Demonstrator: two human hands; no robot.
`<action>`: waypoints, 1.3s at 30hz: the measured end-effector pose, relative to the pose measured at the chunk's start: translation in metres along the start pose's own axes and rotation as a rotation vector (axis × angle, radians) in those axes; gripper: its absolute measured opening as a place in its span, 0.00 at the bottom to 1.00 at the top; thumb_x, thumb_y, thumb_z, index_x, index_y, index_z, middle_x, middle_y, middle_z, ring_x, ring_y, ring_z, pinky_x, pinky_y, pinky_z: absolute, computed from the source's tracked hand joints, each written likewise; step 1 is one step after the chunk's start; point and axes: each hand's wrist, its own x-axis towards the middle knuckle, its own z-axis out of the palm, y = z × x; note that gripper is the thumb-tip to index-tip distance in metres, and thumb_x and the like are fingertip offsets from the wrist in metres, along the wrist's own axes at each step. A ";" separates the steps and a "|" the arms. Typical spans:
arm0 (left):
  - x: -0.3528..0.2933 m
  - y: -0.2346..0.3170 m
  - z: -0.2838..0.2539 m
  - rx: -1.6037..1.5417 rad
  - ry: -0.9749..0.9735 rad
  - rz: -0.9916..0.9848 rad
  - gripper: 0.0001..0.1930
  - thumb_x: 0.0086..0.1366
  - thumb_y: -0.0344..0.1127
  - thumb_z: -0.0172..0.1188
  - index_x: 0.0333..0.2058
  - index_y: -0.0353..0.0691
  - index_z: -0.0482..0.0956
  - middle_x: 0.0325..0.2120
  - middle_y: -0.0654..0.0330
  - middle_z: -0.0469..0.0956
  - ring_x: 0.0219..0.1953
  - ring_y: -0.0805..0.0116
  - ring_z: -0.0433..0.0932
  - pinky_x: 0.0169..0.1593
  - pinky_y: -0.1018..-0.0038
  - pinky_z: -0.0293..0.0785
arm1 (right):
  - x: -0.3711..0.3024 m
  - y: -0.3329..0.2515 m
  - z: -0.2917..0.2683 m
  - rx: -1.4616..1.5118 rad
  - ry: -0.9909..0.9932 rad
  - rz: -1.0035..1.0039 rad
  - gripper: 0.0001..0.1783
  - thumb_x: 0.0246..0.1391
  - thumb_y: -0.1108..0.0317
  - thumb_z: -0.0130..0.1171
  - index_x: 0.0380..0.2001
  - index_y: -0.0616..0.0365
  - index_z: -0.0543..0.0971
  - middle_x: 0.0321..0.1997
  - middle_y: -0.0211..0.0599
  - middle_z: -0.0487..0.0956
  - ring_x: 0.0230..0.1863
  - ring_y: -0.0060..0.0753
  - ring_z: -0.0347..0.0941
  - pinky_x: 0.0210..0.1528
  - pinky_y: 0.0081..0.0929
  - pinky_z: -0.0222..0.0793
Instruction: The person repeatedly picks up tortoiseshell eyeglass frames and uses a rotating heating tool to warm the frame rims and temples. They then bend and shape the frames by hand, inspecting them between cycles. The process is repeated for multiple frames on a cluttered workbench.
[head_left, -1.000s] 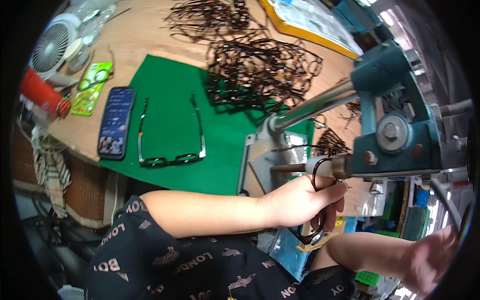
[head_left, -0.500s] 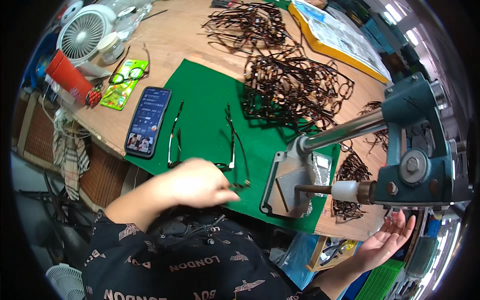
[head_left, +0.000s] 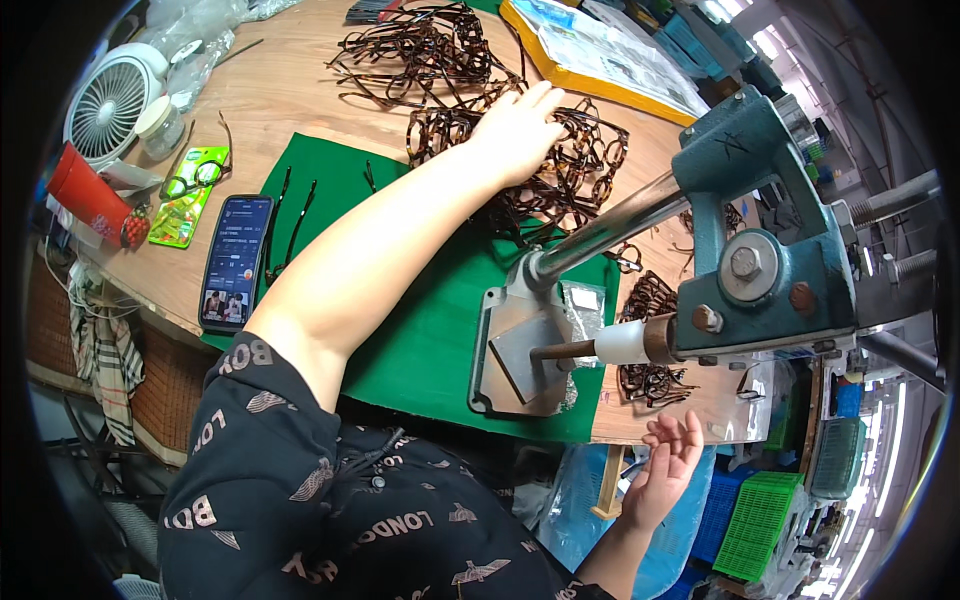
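Note:
My left hand (head_left: 515, 138) reaches across the bench onto a heap of tortoiseshell eyeglass frames (head_left: 590, 165). Its fingers are stretched out and apart, with nothing visibly held. Nearer me, a pair of eyeglasses (head_left: 298, 225) lies on the green cloth (head_left: 410, 375), mostly hidden under my left forearm. My right hand (head_left: 668, 468) is held off the front edge, right of the hand press (head_left: 745, 260). Its palm is turned up, its fingers are loosely bent, and it holds nothing.
The press's metal base (head_left: 520, 370) stands on the cloth. Further frames form a far heap (head_left: 420, 55) and a small pile (head_left: 650, 335) behind the press. At left are a phone (head_left: 235, 262), a red tumbler (head_left: 95, 200) and a white fan (head_left: 112, 105). A newspaper-covered yellow box (head_left: 610, 60) sits behind.
My left hand has gone from near the eyeglasses at the cloth's front edge out to the heap. The whole view has shifted, and my right hand stays beside the press, still empty.

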 end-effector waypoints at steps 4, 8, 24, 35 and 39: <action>0.003 0.018 -0.029 -0.330 0.113 0.022 0.16 0.50 0.28 0.54 0.41 0.39 0.74 0.47 0.49 0.68 0.52 0.53 0.66 0.57 0.65 0.61 | -0.005 0.006 -0.010 0.000 0.051 0.031 0.24 0.56 0.75 0.46 0.56 0.62 0.59 0.47 0.40 0.70 0.44 0.27 0.67 0.47 0.22 0.62; -0.026 0.020 -0.018 -0.078 -0.392 0.116 0.07 0.49 0.36 0.58 0.26 0.40 0.75 0.30 0.56 0.76 0.39 0.58 0.73 0.41 0.64 0.68 | -0.001 0.012 0.003 0.030 0.006 0.127 0.23 0.56 0.77 0.47 0.55 0.62 0.60 0.45 0.39 0.71 0.43 0.27 0.68 0.46 0.22 0.63; -0.088 0.026 -0.163 -1.882 0.111 -0.249 0.30 0.67 0.40 0.41 0.59 0.23 0.45 0.34 0.61 0.68 0.18 0.83 0.56 0.23 0.87 0.54 | 0.003 0.075 0.017 -0.596 -0.426 -0.054 0.06 0.40 0.77 0.61 0.24 0.61 0.74 0.26 0.37 0.74 0.29 0.36 0.70 0.32 0.27 0.65; -0.147 0.071 -0.170 -1.641 0.229 -0.600 0.48 0.52 0.41 0.66 0.61 0.33 0.41 0.44 0.46 0.69 0.17 0.82 0.61 0.20 0.91 0.56 | 0.016 0.064 0.030 -0.753 -0.575 -0.225 0.07 0.39 0.78 0.60 0.23 0.60 0.72 0.26 0.38 0.72 0.31 0.41 0.68 0.35 0.30 0.63; -0.155 0.079 -0.169 -1.617 0.235 -0.713 0.49 0.49 0.41 0.67 0.61 0.35 0.43 0.42 0.48 0.69 0.18 0.81 0.62 0.21 0.90 0.55 | 0.014 0.063 0.021 -0.696 -0.593 -0.194 0.07 0.40 0.78 0.60 0.24 0.60 0.73 0.26 0.39 0.73 0.32 0.42 0.68 0.36 0.31 0.63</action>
